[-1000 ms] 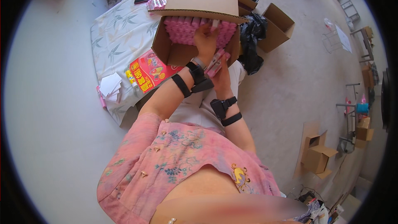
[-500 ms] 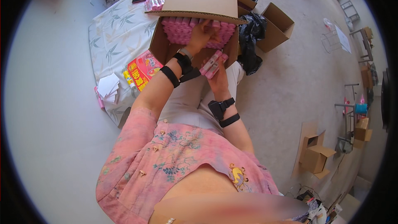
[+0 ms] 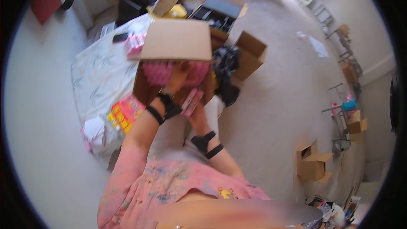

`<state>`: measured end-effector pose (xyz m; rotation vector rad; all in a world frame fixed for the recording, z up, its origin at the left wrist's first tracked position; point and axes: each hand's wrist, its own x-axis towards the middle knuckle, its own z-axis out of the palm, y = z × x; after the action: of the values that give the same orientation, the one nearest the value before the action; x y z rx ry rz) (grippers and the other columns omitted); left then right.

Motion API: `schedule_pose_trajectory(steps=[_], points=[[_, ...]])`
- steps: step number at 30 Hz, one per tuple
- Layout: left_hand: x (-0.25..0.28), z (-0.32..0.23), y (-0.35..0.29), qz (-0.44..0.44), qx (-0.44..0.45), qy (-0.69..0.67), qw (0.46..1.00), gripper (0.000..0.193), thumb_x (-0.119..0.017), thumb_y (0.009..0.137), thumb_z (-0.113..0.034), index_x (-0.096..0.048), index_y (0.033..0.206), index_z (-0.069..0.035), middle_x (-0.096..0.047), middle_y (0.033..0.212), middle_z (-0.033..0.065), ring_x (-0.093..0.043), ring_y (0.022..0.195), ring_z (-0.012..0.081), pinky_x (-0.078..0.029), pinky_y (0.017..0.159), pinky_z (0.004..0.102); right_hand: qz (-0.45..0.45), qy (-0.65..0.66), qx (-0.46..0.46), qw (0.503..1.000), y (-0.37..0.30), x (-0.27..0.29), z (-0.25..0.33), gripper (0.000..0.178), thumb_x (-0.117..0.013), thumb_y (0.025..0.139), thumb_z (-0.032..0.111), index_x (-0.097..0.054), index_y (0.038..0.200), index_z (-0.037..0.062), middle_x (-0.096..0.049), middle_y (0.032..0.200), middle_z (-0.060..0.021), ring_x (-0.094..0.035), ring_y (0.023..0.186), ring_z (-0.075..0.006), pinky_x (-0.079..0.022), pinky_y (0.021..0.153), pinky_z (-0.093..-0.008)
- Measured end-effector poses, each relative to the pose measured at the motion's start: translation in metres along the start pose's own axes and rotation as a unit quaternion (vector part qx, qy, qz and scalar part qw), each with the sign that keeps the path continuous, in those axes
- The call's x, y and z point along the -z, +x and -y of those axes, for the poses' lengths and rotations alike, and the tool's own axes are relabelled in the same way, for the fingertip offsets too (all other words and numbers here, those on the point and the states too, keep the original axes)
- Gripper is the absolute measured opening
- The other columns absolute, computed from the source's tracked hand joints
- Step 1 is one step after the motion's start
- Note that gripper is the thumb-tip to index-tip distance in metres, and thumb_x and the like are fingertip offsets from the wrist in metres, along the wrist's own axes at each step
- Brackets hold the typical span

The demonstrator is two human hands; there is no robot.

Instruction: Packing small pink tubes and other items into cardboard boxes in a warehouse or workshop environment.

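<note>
A cardboard box (image 3: 176, 42) lies tilted in front of me, its opening facing me and one flap raised over it. Rows of pink tubes (image 3: 156, 73) fill its inside. My left hand (image 3: 180, 77) reaches into the opening against these rows; blur smears its fingers, so its grip is unclear. Just outside the box's lower right edge, my right hand (image 3: 197, 118) is closed around a few pink tubes with pale labels (image 3: 191, 101). Black straps circle both my wrists.
At left, a leaf-patterned cloth (image 3: 99, 65) carries pink tubes (image 3: 135, 43), a dark phone (image 3: 120, 37), a red and yellow packet (image 3: 127, 111) and white cards (image 3: 94, 129). A black plastic bag (image 3: 227, 65) and an open carton (image 3: 251, 57) stand right of the box.
The view has shifted, so the whole scene sits lower and further left, and it is blurrier. My left hand is still inside the box; my right still holds the tubes.
</note>
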<state>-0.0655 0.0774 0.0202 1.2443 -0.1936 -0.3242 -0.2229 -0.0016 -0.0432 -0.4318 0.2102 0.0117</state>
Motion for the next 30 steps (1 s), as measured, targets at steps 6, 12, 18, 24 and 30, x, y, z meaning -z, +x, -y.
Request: schedule_pose_trajectory(steps=[6, 12, 18, 24, 30], points=[[0.007, -0.015, -0.016, 0.005, 0.011, 0.034, 0.999, 0.041, -0.063, 0.098, -0.015, -0.05, 0.136, -0.004, -0.071, 0.084, 0.014, -0.072, 0.07, 0.0226, -0.06, 0.061, 0.0336, 0.029, -0.079, -0.005, 0.996, -0.002, -0.011, -0.001, 0.028, -0.056, 0.1, 0.022, -0.055, 0.122, 0.0047, -0.067, 0.113, -0.0115, -0.067, 0.103, -0.0264, -0.055, 0.091, -0.0408], [0.021, -0.002, -0.064, -0.016, -0.061, 0.15, 0.987, 0.04, -0.065, 0.097, -0.015, -0.055, 0.134, -0.001, -0.071, 0.092, 0.0129, -0.071, 0.078, 0.0185, -0.058, 0.07, 0.0297, 0.032, -0.129, 0.033, 0.991, 0.002, -0.016, 0.006, 0.034, -0.055, 0.098, 0.015, -0.052, 0.129, 0.0017, -0.064, 0.12, -0.0112, -0.063, 0.112, -0.0258, -0.049, 0.101, -0.0376], [0.052, 0.021, -0.123, -0.019, -0.09, 0.261, 0.961, 0.045, -0.068, 0.095, -0.014, -0.052, 0.134, 0.0, -0.068, 0.114, 0.014, -0.066, 0.105, 0.019, -0.053, 0.09, 0.0314, 0.001, -0.13, 0.051, 0.99, 0.004, -0.037, 0.007, 0.03, -0.059, 0.099, 0.012, -0.055, 0.127, 0.004, -0.065, 0.119, -0.0082, -0.064, 0.11, -0.0209, -0.052, 0.095, -0.035], [0.039, -0.015, -0.152, -0.008, -0.013, 0.102, 0.995, 0.049, -0.074, 0.089, -0.011, -0.052, 0.131, 0.003, -0.065, 0.118, 0.0125, -0.062, 0.11, 0.0184, -0.05, 0.095, 0.0311, 0.053, -0.158, 0.078, 0.983, 0.003, -0.067, 0.018, 0.031, -0.062, 0.098, 0.012, -0.055, 0.126, 0.0021, -0.066, 0.12, -0.0107, -0.064, 0.113, -0.0226, -0.054, 0.092, -0.036], [0.041, -0.02, -0.156, -0.02, 0.023, 0.043, 0.999, 0.044, -0.074, 0.089, -0.01, -0.055, 0.126, 0.005, -0.067, 0.112, 0.0115, -0.065, 0.1, 0.0155, -0.053, 0.09, 0.0281, 0.017, -0.13, 0.04, 0.991, 0.003, -0.081, 0.021, 0.033, -0.058, 0.101, 0.011, -0.051, 0.131, -0.0002, -0.063, 0.124, -0.0157, -0.059, 0.124, -0.0307, -0.051, 0.099, -0.0402]])
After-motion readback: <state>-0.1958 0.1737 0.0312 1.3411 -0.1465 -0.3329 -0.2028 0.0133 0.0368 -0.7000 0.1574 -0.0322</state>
